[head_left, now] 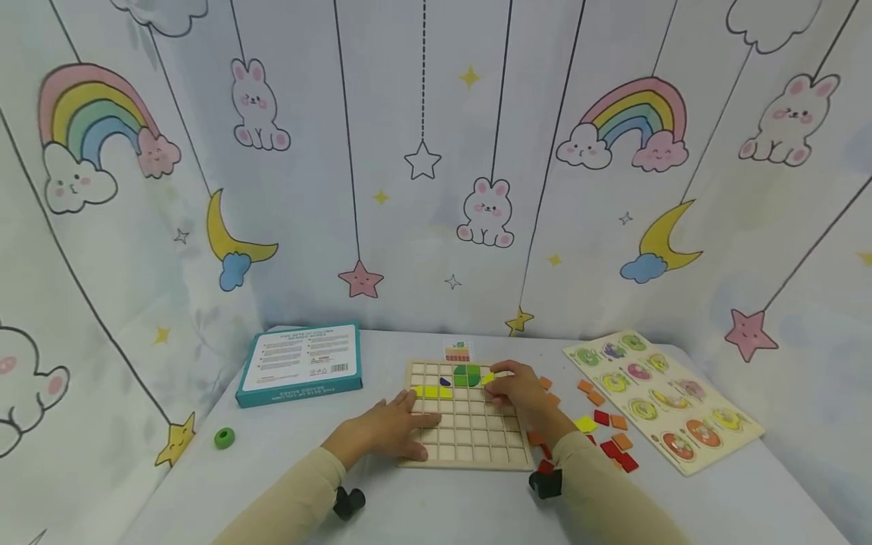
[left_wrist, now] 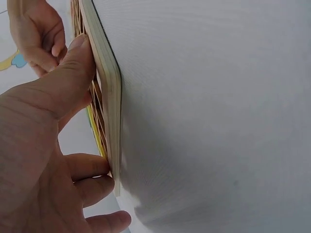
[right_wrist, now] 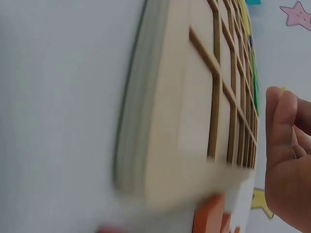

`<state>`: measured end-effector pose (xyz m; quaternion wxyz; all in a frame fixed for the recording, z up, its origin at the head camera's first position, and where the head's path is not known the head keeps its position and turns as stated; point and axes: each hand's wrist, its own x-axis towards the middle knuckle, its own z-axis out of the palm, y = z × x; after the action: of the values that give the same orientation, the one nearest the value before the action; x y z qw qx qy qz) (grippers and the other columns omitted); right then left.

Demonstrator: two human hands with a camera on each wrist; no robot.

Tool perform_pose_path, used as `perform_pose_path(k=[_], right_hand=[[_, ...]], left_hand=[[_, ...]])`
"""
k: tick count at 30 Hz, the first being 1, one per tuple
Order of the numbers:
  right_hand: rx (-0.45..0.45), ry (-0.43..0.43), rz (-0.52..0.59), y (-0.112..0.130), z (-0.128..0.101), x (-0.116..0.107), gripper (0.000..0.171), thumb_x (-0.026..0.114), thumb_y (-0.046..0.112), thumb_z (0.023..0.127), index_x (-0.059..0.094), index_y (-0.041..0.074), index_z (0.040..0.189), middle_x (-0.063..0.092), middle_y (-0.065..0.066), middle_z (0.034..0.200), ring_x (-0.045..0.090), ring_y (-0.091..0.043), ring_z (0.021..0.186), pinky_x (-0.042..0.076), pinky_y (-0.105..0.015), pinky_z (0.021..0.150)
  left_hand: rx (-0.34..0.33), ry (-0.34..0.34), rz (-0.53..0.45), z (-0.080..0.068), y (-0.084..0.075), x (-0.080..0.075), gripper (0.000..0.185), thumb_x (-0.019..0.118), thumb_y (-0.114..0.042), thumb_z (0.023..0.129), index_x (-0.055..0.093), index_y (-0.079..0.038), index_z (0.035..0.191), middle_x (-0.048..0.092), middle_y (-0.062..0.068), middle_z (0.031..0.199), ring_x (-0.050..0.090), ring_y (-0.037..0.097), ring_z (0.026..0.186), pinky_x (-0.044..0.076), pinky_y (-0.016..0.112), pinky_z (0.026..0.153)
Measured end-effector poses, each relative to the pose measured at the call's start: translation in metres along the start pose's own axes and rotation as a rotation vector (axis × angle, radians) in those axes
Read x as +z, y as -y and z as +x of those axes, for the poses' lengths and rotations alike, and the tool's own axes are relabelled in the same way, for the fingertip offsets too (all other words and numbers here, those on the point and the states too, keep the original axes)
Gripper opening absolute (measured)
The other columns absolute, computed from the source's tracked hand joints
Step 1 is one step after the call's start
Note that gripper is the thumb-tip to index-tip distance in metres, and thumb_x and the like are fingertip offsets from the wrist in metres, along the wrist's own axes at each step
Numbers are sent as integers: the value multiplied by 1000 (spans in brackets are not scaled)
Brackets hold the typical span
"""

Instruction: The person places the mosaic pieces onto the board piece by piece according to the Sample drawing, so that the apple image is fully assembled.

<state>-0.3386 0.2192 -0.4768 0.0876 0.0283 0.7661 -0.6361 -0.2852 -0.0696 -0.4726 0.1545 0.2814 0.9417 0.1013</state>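
A wooden grid board (head_left: pixel 470 454) lies on the table, with green pieces (head_left: pixel 467 375) near its top, a row of yellow tiles (head_left: pixel 436 392) at its left and a small purple piece (head_left: pixel 445 382) between them. My left hand (head_left: pixel 388 431) rests on the board's left side with fingers spread; in the left wrist view its thumb lies over the frame edge (left_wrist: pixel 112 97). At the upper right of the grid, my right hand (head_left: pixel 518 390) pinches a yellow tile (head_left: pixel 487 378) between thumb and fingers. The right wrist view shows those fingertips together, the tile mostly hidden.
Orange and red tiles (head_left: pixel 618 454) lie scattered right of the board, near a fruit-picture sheet (head_left: pixel 664 401). A small pattern card (head_left: pixel 459 350) stands behind the board. At the left are a teal-edged box (head_left: pixel 300 363) and a green bead (head_left: pixel 224 437).
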Motion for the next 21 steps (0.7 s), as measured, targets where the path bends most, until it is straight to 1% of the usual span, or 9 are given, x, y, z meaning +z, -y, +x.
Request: perform_pose_path(k=[3,6,7,10,13,14,18,21], right_hand=[[9,22,-25,-2,4,16,42,71,2,92,56,-5,132,72,-15,89,63,-14,63,54,-24,59],[-26,27,-131,-5,6,29,36,74,4,91,62,-4,124,69,-10,81,58,-13,57,49,-24,52],[-43,22,-181,-6,7,32,35,75,4,90,64,-3,123,68,-9,81,57,-13,58,48,-25,52],[-96,-14,-377,-7,7,41,31,79,7,86,71,2,116,70,-6,91,61,-16,71,51,-31,61],[-106,-54,-527,-6,7,46,30,81,10,84,74,7,113,70,-4,103,63,-18,86,53,-37,75],[-107,-61,-561,-6,7,47,30,82,11,84,74,8,112,70,-4,104,62,-18,89,53,-37,78],[-122,-60,-591,-5,7,46,24,78,10,87,76,9,111,68,-3,93,59,-18,82,50,-34,69],[-145,-50,-610,-5,6,45,18,71,11,91,77,12,107,67,-2,92,57,-18,81,48,-32,67]], left_hand=[[-4,9,-4,1,-1,2,66,68,-59,90,46,-46,151,26,21,166,22,38,155,26,65,119],[-3,11,7,3,-1,4,67,68,-60,89,46,-47,150,27,21,165,23,38,154,27,65,118],[-1,9,13,3,-1,4,67,68,-61,89,46,-47,150,27,21,165,24,38,154,28,65,117],[7,2,25,4,-1,5,67,68,-61,89,46,-47,150,28,20,165,25,38,154,30,65,116],[16,-3,30,4,-1,5,67,68,-61,89,46,-47,151,28,21,165,25,38,154,31,66,115],[16,-2,29,3,-1,5,67,67,-61,89,46,-47,151,27,21,165,24,38,154,31,66,116],[13,-1,36,3,0,3,67,67,-60,90,45,-46,151,26,22,165,24,38,154,30,65,116],[9,-4,40,2,1,1,67,66,-60,90,45,-46,152,26,23,165,24,39,154,30,65,116]])
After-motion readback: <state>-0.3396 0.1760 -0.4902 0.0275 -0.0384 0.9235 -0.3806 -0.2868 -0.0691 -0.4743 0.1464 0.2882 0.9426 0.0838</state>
